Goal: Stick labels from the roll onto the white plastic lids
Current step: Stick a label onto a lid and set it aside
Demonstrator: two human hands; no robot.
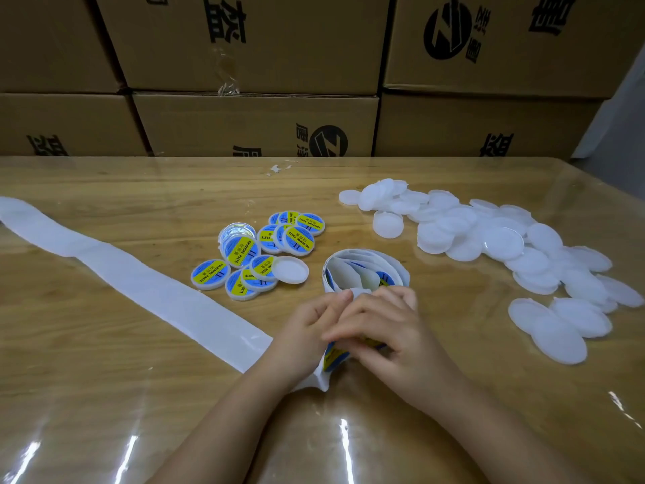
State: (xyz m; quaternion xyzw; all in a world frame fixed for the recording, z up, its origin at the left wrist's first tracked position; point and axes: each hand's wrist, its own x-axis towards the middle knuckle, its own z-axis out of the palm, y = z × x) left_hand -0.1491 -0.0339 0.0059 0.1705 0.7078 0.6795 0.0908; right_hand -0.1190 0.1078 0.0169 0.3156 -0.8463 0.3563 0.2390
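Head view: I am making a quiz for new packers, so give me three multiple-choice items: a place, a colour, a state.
1. Where does the pile of bare white lids lie from the label roll?
A. to its right
B. to its left
C. stacked on top of it

2. What colours are the stickers on the labelled lids?
A. red and black
B. blue and yellow
C. green and white

3. What are the left hand and right hand doing?
A. lying flat and idle
B. each lifting a lid
C. both gripping the label strip

Answers: 1 A, the pile spreads right of the roll; 2 B, blue rings with yellow bands show; 3 C, both hands' fingers curl on the strip.
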